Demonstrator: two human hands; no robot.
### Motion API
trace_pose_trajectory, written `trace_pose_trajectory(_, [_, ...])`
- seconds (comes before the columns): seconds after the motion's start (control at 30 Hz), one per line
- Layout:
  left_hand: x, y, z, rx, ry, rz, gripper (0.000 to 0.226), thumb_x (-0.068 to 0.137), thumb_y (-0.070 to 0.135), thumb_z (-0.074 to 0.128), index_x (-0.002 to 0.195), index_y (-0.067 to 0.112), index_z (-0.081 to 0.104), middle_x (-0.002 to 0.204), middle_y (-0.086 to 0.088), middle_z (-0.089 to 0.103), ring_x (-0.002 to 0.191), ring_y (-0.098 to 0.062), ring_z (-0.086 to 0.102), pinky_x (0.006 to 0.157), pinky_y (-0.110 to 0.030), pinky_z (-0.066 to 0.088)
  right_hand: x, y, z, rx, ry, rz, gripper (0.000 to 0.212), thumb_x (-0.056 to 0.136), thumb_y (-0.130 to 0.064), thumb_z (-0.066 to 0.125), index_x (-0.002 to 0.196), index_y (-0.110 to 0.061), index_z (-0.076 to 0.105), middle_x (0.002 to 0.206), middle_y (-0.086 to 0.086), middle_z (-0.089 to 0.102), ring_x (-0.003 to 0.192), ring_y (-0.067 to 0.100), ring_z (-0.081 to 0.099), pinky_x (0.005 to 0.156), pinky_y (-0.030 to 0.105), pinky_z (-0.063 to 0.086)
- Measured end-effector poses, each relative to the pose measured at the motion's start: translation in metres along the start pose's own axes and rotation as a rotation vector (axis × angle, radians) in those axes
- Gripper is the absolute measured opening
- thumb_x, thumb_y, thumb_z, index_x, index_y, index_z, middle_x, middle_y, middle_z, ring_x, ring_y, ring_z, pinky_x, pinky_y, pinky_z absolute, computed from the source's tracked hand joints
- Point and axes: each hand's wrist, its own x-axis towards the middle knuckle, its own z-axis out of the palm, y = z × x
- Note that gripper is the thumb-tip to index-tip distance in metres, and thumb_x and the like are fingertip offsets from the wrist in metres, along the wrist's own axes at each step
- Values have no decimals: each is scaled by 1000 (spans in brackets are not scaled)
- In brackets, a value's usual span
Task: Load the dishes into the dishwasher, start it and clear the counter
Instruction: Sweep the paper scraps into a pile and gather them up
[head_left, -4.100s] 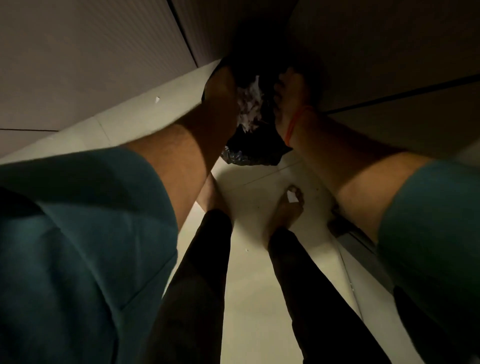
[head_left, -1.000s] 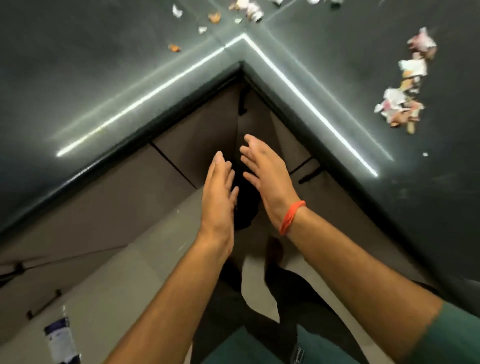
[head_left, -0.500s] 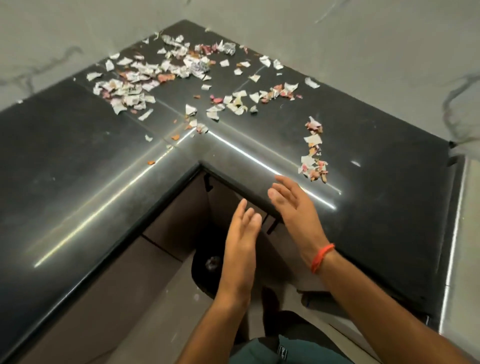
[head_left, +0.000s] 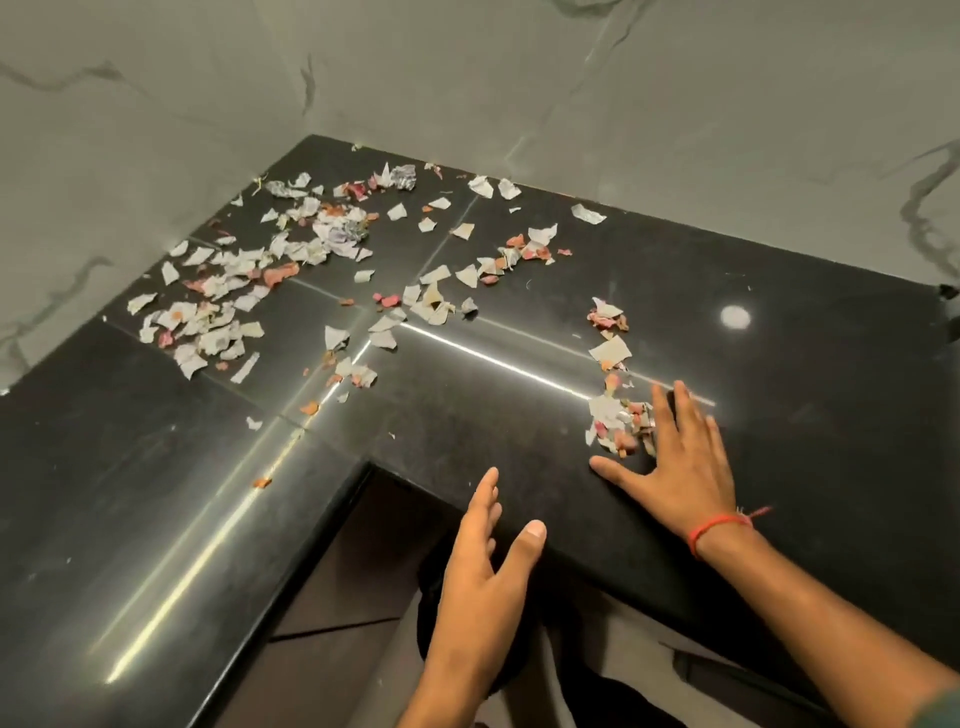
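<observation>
- On the near arm of the glossy black L-shaped stone counter (head_left: 519, 415), the right hand (head_left: 675, 467), a red thread at its wrist, lies flat with fingers spread, touching a small heap of torn white and pink paper scraps (head_left: 618, 421); it looks set to rake them toward the edge.
- At that edge the left hand (head_left: 483, 561) hovers open, gripping nothing, likely placed to catch the sweepings.
- Below the corner, a dark shape that may be a black bin bag (head_left: 431, 597) sits on the floor.
- Farther off, the main scatter of paper scraps (head_left: 249, 291) covers the corner by the grey marble walls (head_left: 467, 78), well beyond reach.
- No dishwasher is in view.
</observation>
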Motion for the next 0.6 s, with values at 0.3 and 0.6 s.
trace_pose_trajectory(0.3, [67,26,-27,175,120,48,67,96,38,67,151,56,33,155,29,35,141,12,33,121,-32,31,137,-41,3,-35,59,-121,115,75,-95,31,161,-24,4,169,10,4,156,25,2,126,45,6])
trace_pose_trajectory(0.6, [197,34,-131,714,718,38,72,102,45,53,162,20,22,168,-13,18,156,-27,14,127,-51,9,173,-47,9,-90,62,-183,110,74,-97,25,160,-29,17,169,6,8,156,23,2,126,48,6])
